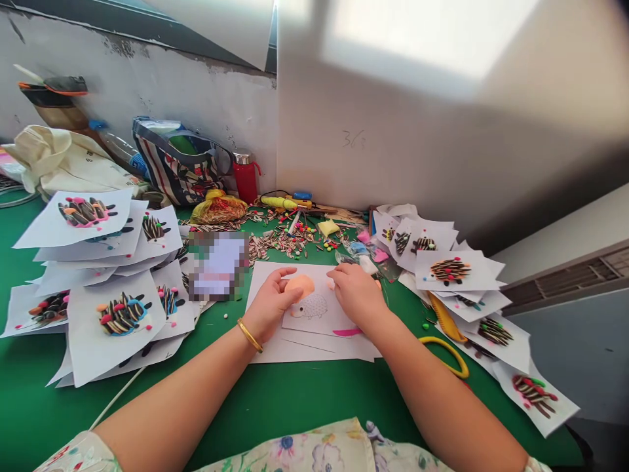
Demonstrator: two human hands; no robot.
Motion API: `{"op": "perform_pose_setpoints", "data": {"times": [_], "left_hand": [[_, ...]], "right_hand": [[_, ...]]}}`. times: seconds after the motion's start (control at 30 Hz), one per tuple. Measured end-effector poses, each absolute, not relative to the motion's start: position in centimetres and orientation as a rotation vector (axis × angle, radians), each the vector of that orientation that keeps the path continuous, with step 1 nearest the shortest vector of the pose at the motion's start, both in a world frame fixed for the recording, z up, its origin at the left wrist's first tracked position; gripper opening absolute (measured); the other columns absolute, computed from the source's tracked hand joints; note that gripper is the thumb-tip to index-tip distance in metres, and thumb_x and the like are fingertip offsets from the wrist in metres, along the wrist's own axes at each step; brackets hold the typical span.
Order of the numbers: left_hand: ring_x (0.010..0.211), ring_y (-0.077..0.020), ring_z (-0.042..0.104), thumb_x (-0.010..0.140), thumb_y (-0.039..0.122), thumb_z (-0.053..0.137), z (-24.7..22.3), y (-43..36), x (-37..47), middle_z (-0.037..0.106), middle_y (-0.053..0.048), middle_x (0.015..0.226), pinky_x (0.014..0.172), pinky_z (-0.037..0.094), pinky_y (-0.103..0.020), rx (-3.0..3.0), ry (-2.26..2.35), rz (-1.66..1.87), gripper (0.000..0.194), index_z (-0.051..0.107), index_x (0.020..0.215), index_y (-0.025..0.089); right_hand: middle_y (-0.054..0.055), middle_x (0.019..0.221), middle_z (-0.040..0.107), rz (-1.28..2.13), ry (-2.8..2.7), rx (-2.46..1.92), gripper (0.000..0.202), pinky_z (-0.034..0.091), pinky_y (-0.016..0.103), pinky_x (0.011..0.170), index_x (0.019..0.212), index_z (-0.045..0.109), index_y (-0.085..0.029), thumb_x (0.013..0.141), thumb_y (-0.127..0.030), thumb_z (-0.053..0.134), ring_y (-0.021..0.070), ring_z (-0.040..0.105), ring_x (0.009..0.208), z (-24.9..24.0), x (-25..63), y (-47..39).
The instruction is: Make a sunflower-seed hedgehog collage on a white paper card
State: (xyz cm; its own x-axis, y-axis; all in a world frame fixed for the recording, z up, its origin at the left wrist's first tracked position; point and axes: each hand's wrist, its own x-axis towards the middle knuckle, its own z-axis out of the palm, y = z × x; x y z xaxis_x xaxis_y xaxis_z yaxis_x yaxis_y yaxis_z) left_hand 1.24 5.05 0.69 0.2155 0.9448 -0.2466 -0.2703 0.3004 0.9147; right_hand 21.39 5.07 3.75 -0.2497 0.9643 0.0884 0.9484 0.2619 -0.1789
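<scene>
A flat round of orange modelling clay lies between the thumb and fingers of my left hand, which wears a gold bangle. My right hand is closed in a pinch over the right side of the paper. Whatever its fingertips hold is hidden. Below the clay, a hedgehog outline is printed on a white card, between my hands. A magenta strip shows at the card's lower right, by my right wrist. More white sheets lie underneath.
Stacked cards with seed-covered hedgehogs stand left and right. Loose sunflower seeds, coloured beads and clay packets lie behind the paper. A blurred phone, red flask and yellow-handled scissors are nearby.
</scene>
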Motion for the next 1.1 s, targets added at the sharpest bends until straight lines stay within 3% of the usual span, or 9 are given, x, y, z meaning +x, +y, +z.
{"op": "perform_pose_setpoints", "data": {"times": [0.17, 0.27, 0.5, 0.73, 1.1], "left_hand": [[0.075, -0.0176, 0.065, 0.068, 0.031, 0.081, 0.3, 4.9, 1.2, 0.069, -0.005, 0.087, 0.059, 0.048, -0.023, 1.071, 0.96, 0.95, 0.059, 0.054, 0.119, 0.018], [0.079, -0.0187, 0.066, 0.071, 0.032, 0.078, 0.3, 4.8, 1.3, 0.069, -0.005, 0.085, 0.066, 0.049, -0.026, 1.176, 0.953, 0.907, 0.057, 0.054, 0.121, 0.018], [0.088, -0.0223, 0.067, 0.079, 0.03, 0.066, 0.3, 5.2, 1.1, 0.072, -0.009, 0.096, 0.072, 0.051, -0.031, 1.272, 1.02, 0.953, 0.037, 0.06, 0.114, 0.019], [0.088, -0.023, 0.066, 0.078, 0.024, 0.065, -0.9, 5.3, 1.3, 0.071, -0.007, 0.098, 0.079, 0.051, -0.034, 1.553, 1.083, 0.911, 0.02, 0.069, 0.098, 0.021], [0.088, -0.0197, 0.065, 0.086, 0.026, 0.055, -1.0, 5.3, 1.4, 0.07, -0.004, 0.098, 0.079, 0.052, -0.034, 1.985, 1.205, 0.757, 0.021, 0.067, 0.102, 0.02]], "right_hand": [[0.005, 0.105, 0.069, 0.767, -2.026, -1.525, 0.035, 0.048, 0.032, 0.081, 0.123, 0.061, -0.022, 0.096, -0.038, 0.045, 0.0188, 0.062, 0.093, 3.7, 20.7, 4.1], [0.003, 0.097, 0.07, 0.99, -1.853, -1.459, 0.029, 0.048, 0.029, 0.073, 0.112, 0.064, -0.022, 0.091, -0.038, 0.051, 0.0167, 0.062, 0.084, 2.6, 20.5, 3.7], [0.003, 0.095, 0.069, 1.043, -1.683, -1.544, 0.024, 0.047, 0.029, 0.07, 0.102, 0.063, -0.02, 0.086, -0.037, 0.053, 0.0163, 0.061, 0.079, -0.6, 21.6, 4.0], [0.0, 0.088, 0.071, 0.961, -1.78, -1.669, 0.019, 0.045, 0.027, 0.069, 0.098, 0.064, -0.023, 0.087, -0.034, 0.053, 0.0155, 0.062, 0.076, -0.2, 21.7, 3.5], [-0.001, 0.086, 0.067, 0.714, -1.941, -1.75, 0.013, 0.037, 0.026, 0.065, 0.084, 0.062, -0.022, 0.087, -0.032, 0.054, 0.0148, 0.057, 0.077, 0.3, 21.6, 3.5]]}}
